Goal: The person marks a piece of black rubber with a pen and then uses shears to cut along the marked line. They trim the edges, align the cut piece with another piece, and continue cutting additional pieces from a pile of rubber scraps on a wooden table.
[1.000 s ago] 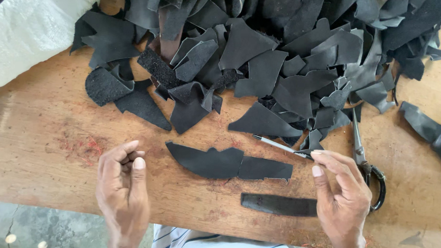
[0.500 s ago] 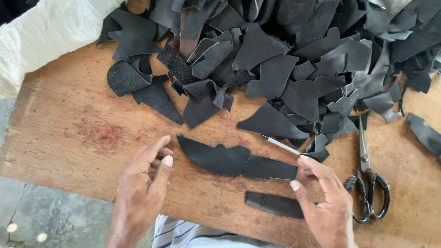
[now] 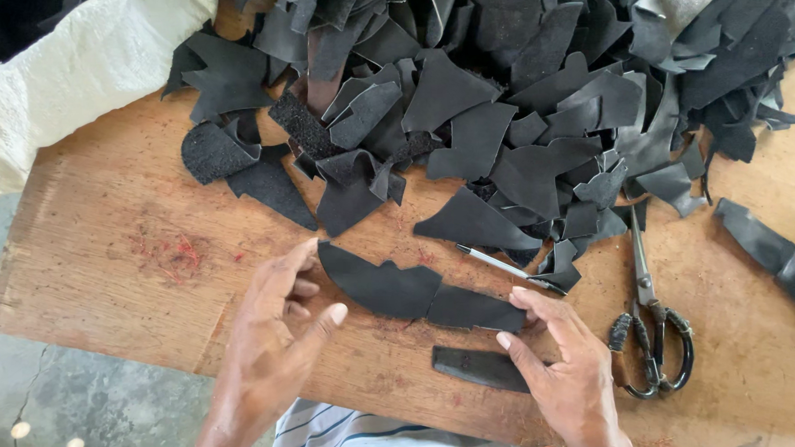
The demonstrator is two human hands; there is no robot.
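Note:
A long black leather piece [image 3: 417, 291] lies flat on the wooden board [image 3: 107, 234], near its front edge. My left hand [image 3: 274, 342] rests at the piece's left end, fingers spread, thumb and forefinger touching its edge. My right hand [image 3: 566, 372] touches the piece's right end with its fingertips. Neither hand grips anything. A small dark rectangular strip [image 3: 477, 368] lies just below the piece, partly under my right hand.
A large heap of black leather scraps [image 3: 499, 97] covers the back of the board. Scissors [image 3: 648, 329] lie to the right of my right hand. A thin pen [image 3: 505, 266] lies behind the piece. White cloth [image 3: 67, 85] sits at back left. Another strip [image 3: 773, 254] lies far right.
Both hands have moved inward from the board's front edge to the two ends of the long leather piece. The view has shifted slightly.

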